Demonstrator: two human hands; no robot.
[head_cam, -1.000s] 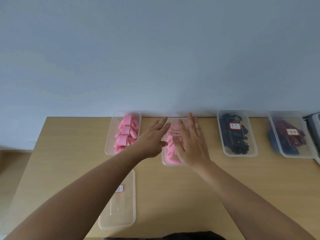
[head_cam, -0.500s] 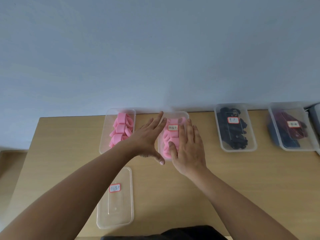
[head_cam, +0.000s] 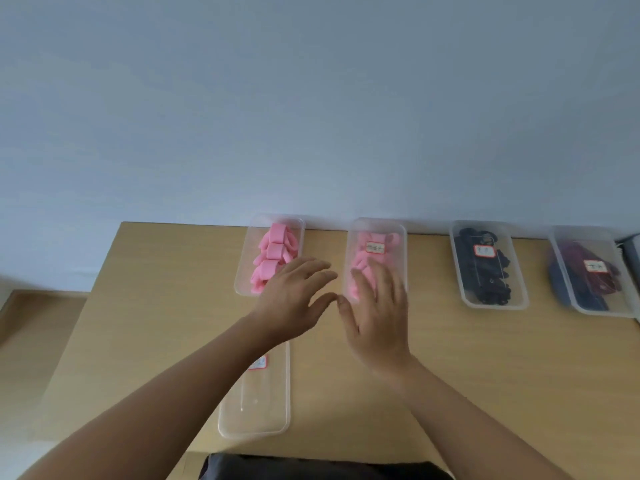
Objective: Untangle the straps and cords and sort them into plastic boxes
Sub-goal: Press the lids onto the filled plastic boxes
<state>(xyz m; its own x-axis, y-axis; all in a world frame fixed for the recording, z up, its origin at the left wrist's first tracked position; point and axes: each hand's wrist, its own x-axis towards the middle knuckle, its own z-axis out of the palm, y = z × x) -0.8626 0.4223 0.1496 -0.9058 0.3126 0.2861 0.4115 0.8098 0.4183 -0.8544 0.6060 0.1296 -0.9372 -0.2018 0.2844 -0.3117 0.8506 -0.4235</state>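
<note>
Both hands are over the table (head_cam: pixel 485 375), palms down and a little blurred. The left hand (head_cam: pixel 294 299) is spread with fingers straight and has hold of nothing; its fingers lie across the near right corner of the first box (head_cam: pixel 300 226), which is full of rolled pink straps (head_cam: pixel 277 249). The right hand (head_cam: pixel 377 317) is also flat and spread, holding nothing; its fingertips (head_cam: pixel 375 268) cover the near end of the second box (head_cam: pixel 401 237), though contact cannot be told. That box holds more pink pieces (head_cam: pixel 360 261) and carries a red-edged label (head_cam: pixel 375 247). The thumbs nearly meet between the two boxes. Further right along the wall (head_cam: pixel 311 98) stand a third box (head_cam: pixel 519 299) with black cords (head_cam: pixel 485 282) and a fourth box (head_cam: pixel 562 237) with dark red and blue straps (head_cam: pixel 575 271), each labelled. A clear front box (head_cam: pixel 277 410) with its own label lies near the table edge, partly under the left forearm.
</note>
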